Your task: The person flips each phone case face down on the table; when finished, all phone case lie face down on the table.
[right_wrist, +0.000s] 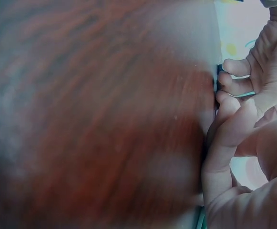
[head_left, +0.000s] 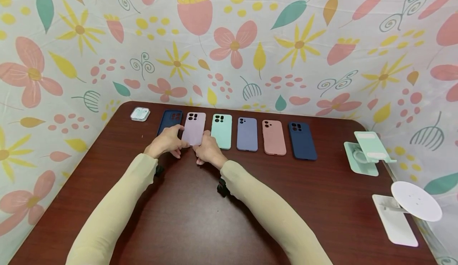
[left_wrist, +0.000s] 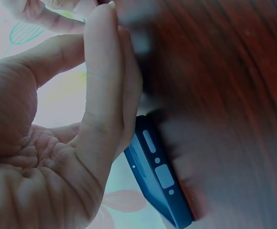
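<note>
A lilac phone case lies back up on the table, in a row of phone cases. My left hand holds its left edge and lower left corner, with fingers bent. My right hand grips its lower right corner from the other side. Left of it, partly behind my left hand, is a dark blue phone case, its inside facing up; the left wrist view shows its end with port cutouts. A mint phone case lies just right of my right hand. Both wrist views hide the lilac case.
Rightward along the row lie a periwinkle phone case, a pink one and a navy one. A small white box sits at the back left. A mint stand and a white stand occupy the right side.
</note>
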The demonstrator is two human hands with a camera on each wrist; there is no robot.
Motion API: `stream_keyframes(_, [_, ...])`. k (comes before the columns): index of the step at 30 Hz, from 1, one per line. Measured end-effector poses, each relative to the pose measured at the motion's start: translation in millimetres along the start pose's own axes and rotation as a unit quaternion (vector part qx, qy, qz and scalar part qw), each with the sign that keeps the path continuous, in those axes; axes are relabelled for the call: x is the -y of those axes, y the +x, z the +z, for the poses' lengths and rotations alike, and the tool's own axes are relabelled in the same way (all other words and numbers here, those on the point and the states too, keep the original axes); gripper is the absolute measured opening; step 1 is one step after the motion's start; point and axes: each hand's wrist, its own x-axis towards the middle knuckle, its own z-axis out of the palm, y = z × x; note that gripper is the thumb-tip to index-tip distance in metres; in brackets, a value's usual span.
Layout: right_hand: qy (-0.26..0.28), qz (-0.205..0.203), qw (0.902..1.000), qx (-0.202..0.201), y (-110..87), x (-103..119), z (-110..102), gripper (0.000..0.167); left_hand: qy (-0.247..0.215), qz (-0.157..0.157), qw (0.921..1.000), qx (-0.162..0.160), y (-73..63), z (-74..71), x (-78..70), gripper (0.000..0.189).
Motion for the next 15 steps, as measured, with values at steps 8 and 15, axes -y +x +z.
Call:
stream_keyframes(8, [0.018, -0.02, 0.9996, -0.003, 10.4, -7, 0, 0.078, 0.004, 0.017, 0.9998, -0.008, -9.6, -8.1, 4.8, 0.082])
stream_keyframes(15, [0.01, -0.039, 0.999, -0.021, -0.8, 5, -6, 0.079, 0.002, 0.012, 0.9998, -0.015, -25.8, -24.2, 12.3, 0.083])
